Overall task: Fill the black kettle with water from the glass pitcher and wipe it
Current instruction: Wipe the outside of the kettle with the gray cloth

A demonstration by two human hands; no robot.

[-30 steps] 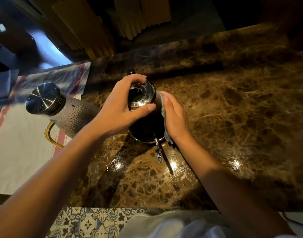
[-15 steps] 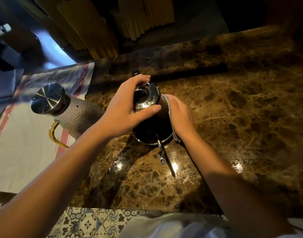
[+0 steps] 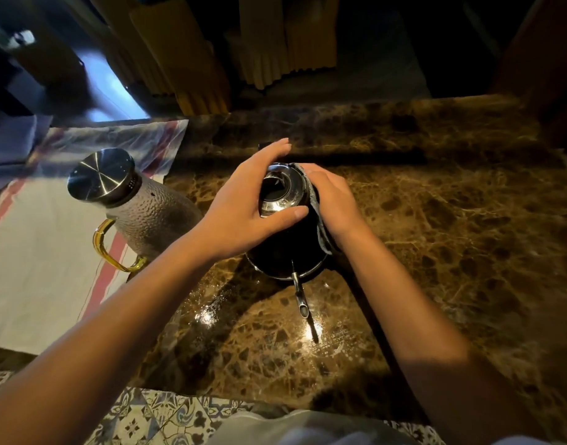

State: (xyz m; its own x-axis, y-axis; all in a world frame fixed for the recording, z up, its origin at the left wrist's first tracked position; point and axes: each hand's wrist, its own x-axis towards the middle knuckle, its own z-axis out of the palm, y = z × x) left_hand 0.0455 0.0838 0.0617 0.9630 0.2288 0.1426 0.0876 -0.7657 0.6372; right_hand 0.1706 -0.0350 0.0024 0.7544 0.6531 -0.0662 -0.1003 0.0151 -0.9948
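Hands clasp black kettle, right pressing cloth.

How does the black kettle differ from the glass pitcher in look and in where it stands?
The black kettle has a dark, smooth body; the glass pitcher has a pale, dimpled body.
The kettle stands on the bare marble counter; the pitcher stands on the striped cloth.
The kettle has a thin metal spout pointing toward the person; the pitcher shows a yellow handle.
Both stand upright and have shiny metal tops.
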